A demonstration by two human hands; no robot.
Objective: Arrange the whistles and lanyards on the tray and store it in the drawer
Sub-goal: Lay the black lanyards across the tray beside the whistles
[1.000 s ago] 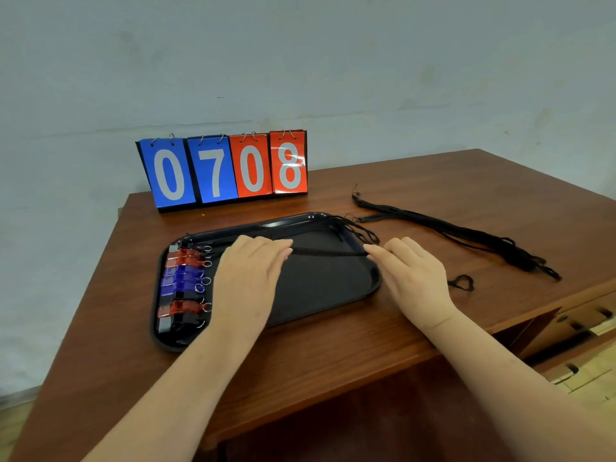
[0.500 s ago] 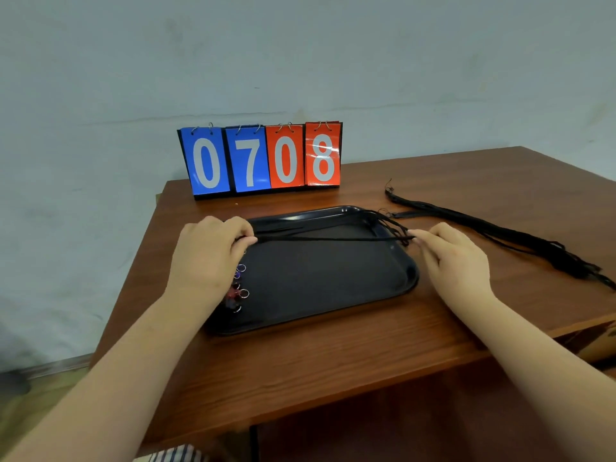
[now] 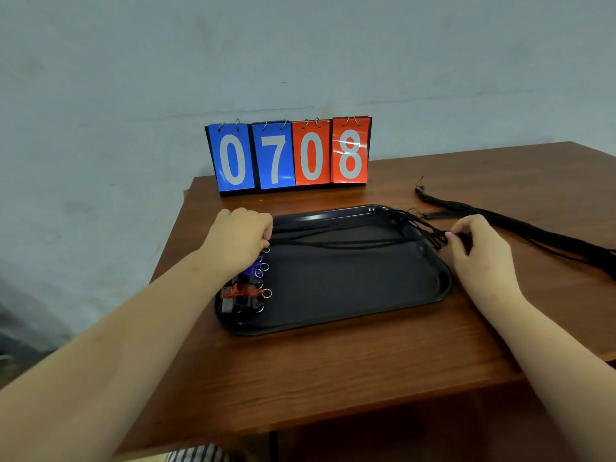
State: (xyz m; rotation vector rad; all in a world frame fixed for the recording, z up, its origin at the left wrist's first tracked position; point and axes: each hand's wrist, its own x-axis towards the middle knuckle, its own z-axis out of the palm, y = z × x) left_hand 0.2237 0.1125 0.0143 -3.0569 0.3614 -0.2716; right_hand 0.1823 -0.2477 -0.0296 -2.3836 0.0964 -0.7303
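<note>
Half done: whistles [image 3: 248,285] lined in tray [image 3: 350,311]; your left hand [image 3: 238,238] and right hand [image 3: 480,251] pinch ends of one lanyard [image 3: 350,243] across it; bundle [image 3: 533,235] beside tray, drawer storing not yet done.

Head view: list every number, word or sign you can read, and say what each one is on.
"0": on the leftmost blue flip card.
"7": on the second blue flip card.
"0": on the first red flip card.
"8": on the rightmost red flip card.
No readable print shows on the whistles, the lanyards or the tray.
</note>
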